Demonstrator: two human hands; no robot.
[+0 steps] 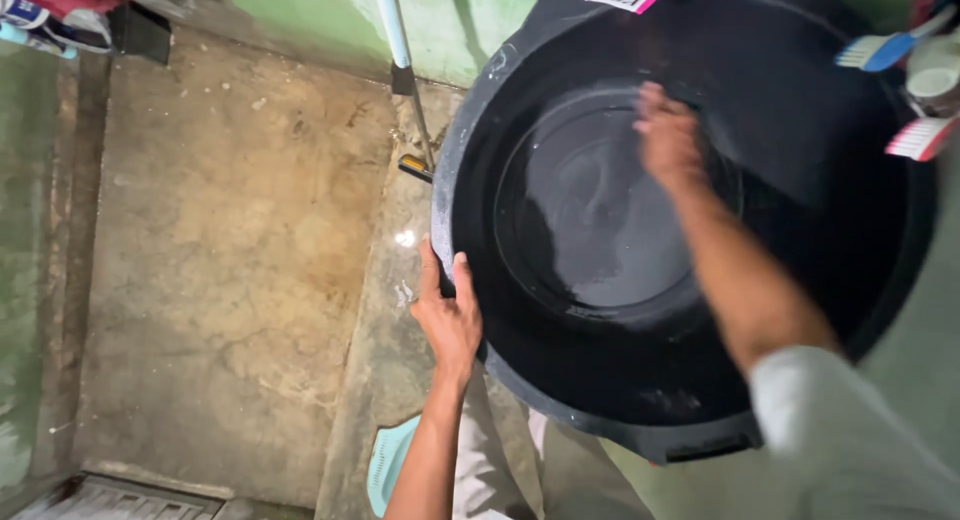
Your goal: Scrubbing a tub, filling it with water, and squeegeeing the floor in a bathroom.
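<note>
A large round black plastic tub (520, 70) fills the right half of the head view, with a wet, shiny bottom. My left hand (448, 315) grips its near left rim, fingers curled over the edge. My right hand (668, 135) reaches deep inside the tub and presses against the far inner wall; it is blurred, and I cannot tell whether it holds anything.
Stained concrete floor (230, 250) spreads to the left, bounded by a green wall (300, 10). A pale blue pole with a dark end (405, 75) leans beside the tub. Brushes (885, 50) hang at the upper right. A teal perforated plastic piece (385, 465) lies by my legs.
</note>
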